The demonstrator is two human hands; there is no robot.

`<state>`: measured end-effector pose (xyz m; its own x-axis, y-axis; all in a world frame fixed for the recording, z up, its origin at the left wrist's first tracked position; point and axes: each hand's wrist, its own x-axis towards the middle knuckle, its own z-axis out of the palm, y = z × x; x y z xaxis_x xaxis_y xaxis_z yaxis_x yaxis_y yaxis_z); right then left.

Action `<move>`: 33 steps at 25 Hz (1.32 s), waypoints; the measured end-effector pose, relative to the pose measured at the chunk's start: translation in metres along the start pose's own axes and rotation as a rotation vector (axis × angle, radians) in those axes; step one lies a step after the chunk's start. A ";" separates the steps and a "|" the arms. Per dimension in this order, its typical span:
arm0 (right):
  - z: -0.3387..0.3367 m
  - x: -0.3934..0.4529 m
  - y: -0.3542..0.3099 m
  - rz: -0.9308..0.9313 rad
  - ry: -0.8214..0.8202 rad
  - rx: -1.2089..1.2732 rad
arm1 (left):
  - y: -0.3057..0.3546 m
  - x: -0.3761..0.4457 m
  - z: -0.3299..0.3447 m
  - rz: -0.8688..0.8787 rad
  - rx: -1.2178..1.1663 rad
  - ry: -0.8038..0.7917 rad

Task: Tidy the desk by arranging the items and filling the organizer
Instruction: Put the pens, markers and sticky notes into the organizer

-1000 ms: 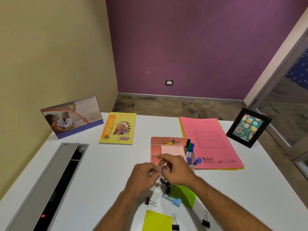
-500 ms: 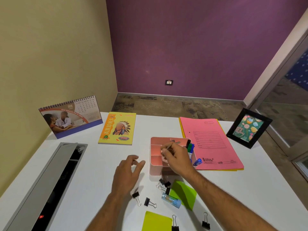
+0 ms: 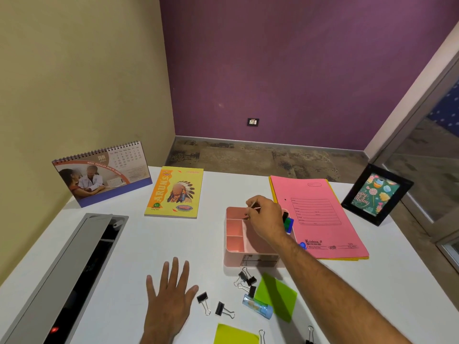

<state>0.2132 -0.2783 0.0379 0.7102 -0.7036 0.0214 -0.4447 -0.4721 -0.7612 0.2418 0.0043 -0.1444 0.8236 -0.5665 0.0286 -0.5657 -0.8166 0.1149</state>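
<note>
A pink organizer (image 3: 234,240) with several compartments stands in the middle of the white desk (image 3: 188,244). My right hand (image 3: 267,219) hovers over its far compartment and pinches a binder clip by its wire handles. Markers (image 3: 288,223) stand in the organizer's right slot, partly hidden by that hand. My left hand (image 3: 169,297) lies flat and open on the desk, left of several black binder clips (image 3: 224,309). A small blue container (image 3: 258,306) lies on its side beside a green sticky note (image 3: 277,295).
A desk calendar (image 3: 103,175) and a yellow notebook (image 3: 175,192) sit at the back left. Pink folders (image 3: 318,217) lie right of the organizer, a black photo frame (image 3: 376,193) beyond them. An open grey cable tray (image 3: 67,274) runs along the left edge. Another green note (image 3: 234,335) lies near me.
My hands parted. The right hand carried a binder clip from the pile forward to above the organizer's far compartment. The left hand moved left and flattened onto the desk.
</note>
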 end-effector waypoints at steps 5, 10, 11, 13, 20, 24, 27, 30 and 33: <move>0.010 0.006 0.007 0.032 -0.008 -0.050 | 0.004 -0.003 -0.004 0.012 -0.010 0.009; 0.013 0.005 0.015 0.066 -0.014 -0.093 | 0.007 -0.005 -0.012 0.018 -0.033 -0.060; 0.012 0.003 0.016 0.065 -0.016 -0.087 | 0.007 -0.005 -0.013 0.014 -0.036 -0.074; 0.009 -0.003 0.018 0.044 -0.009 -0.069 | 0.008 -0.004 -0.016 0.004 -0.043 -0.085; 0.001 -0.073 0.046 -0.182 -0.116 -0.038 | 0.010 -0.003 -0.022 -0.044 -0.043 -0.137; -0.014 -0.111 0.080 -0.367 0.001 -0.190 | 0.009 0.000 -0.020 -0.068 -0.050 -0.141; -0.024 -0.127 0.105 -0.419 0.084 -0.270 | 0.013 0.002 -0.021 -0.077 -0.076 -0.206; -0.029 -0.143 0.132 -0.199 -0.077 -0.355 | 0.016 0.003 -0.026 -0.086 -0.041 -0.241; -0.030 -0.148 0.153 0.128 -0.271 -0.499 | 0.020 0.003 -0.031 -0.115 -0.099 -0.199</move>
<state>0.0232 -0.2624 -0.0621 0.7193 -0.6412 -0.2672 -0.6926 -0.6320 -0.3478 0.2341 -0.0107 -0.1110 0.8522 -0.4892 -0.1856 -0.4540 -0.8677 0.2026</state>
